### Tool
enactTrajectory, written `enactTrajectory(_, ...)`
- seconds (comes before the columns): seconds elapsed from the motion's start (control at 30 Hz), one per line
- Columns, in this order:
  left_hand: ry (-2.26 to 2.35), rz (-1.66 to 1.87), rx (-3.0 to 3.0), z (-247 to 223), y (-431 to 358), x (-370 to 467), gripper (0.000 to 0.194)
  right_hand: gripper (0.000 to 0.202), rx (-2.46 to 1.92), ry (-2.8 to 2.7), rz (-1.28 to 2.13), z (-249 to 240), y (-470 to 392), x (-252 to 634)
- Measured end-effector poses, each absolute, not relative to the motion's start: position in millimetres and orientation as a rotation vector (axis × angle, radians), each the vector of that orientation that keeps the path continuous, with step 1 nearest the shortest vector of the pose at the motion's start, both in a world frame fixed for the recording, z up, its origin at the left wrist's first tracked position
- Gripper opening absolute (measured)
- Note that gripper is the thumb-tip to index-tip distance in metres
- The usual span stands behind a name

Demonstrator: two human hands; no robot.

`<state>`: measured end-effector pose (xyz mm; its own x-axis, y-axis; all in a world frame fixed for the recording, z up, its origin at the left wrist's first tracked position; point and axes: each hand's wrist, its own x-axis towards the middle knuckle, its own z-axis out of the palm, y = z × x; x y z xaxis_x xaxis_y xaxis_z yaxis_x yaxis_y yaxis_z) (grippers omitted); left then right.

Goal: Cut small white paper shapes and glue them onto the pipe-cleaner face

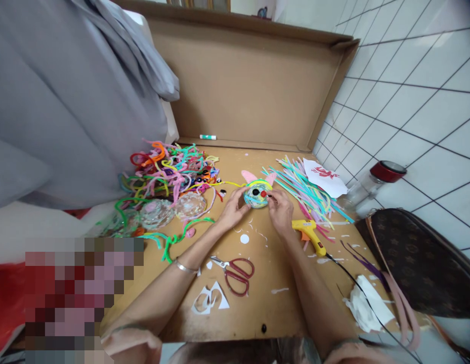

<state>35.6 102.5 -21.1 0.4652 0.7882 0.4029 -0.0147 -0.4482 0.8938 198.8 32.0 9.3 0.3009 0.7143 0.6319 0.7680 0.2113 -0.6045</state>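
A round animal face (256, 200) made of coiled pale pipe cleaner has pink ears, a yellow and green band, a black button eye and a red nose. My left hand (233, 206) grips its left edge between thumb and fingers. The fingertips of my right hand (281, 208) are pinched together against the face's right side, beside the red nose. Whatever small piece they may pinch is hidden. Below my hands lie red-handled scissors (238, 275) and a small white paper disc (244, 238). A yellow glue gun (310, 235) rests right of my right wrist.
Tangled pipe cleaners (170, 169) and coiled discs (189, 205) crowd the left; straight pipe cleaners (306, 184) lie at right. A cardboard wall (253, 81) closes the back. A bottle (375, 182), a brown bag (413, 263) and the glue gun's cord (352, 278) occupy the right. Another person's grey clothing (68, 101) is at left.
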Motion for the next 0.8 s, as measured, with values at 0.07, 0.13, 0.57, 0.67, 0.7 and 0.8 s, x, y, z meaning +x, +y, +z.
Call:
enactTrajectory(0.07,0.658,1.101,1.805,-20.5,102.6,35.5,0.056,0.023,-1.497,-1.417,-0.07,7.5,33.4,198.6)
enactTrajectory(0.13,0.657,1.101,1.808,-20.5,103.0,35.5,0.055,0.022,-1.49,-1.419,-0.079,6.4,34.8,199.0)
enactTrajectory(0.57,0.641,1.085,1.791,-21.4,100.7,36.4,0.055,0.02,-1.55,-1.432,-0.108,4.5,38.3,202.6)
enactTrajectory(0.67,0.643,1.089,1.81,-21.0,100.3,36.6,0.054,0.021,-1.561,-1.426,-0.11,4.7,38.1,201.8)
enactTrajectory(0.7,0.649,1.091,1.823,-21.1,100.2,36.7,0.054,0.021,-1.564,-1.425,-0.11,4.9,37.9,201.5)
enactTrajectory(0.8,0.662,1.099,1.842,-21.6,100.4,36.7,0.054,0.021,-1.562,-1.415,-0.084,5.4,37.3,200.9)
